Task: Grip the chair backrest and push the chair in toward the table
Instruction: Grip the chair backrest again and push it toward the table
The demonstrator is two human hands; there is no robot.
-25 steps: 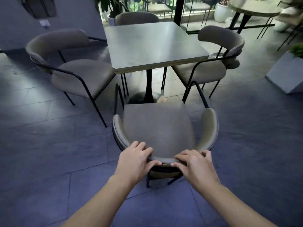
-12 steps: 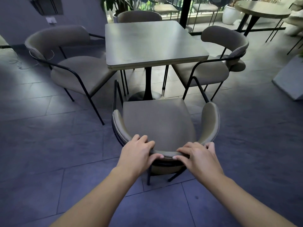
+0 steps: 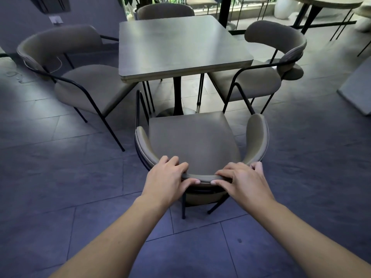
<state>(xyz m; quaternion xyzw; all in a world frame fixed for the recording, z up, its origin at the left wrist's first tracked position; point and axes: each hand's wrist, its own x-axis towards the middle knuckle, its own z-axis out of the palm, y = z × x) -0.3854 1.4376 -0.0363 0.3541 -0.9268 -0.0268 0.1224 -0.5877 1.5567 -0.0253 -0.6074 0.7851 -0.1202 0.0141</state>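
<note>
A beige padded chair [image 3: 192, 141] with black metal legs stands in front of me, its seat facing a square grey table [image 3: 180, 45] on a single black pedestal. Its curved backrest [image 3: 202, 177] is the part nearest me. My left hand [image 3: 166, 181] grips the backrest left of its middle, fingers over the top and thumb on the near face. My right hand [image 3: 244, 182] grips it right of the middle in the same way. The seat's front edge sits just short of the table's near edge.
Matching chairs stand at the table's left [image 3: 66, 73], right [image 3: 263, 65] and far side [image 3: 164, 10]. The floor is dark grey tile. A white planter box [image 3: 357, 87] sits at the right edge, and another table [image 3: 325, 3] stands at the back right.
The chair has slid forward toward the table with both hands on its backrest. The seat's front edge is now closer to the pedestal base.
</note>
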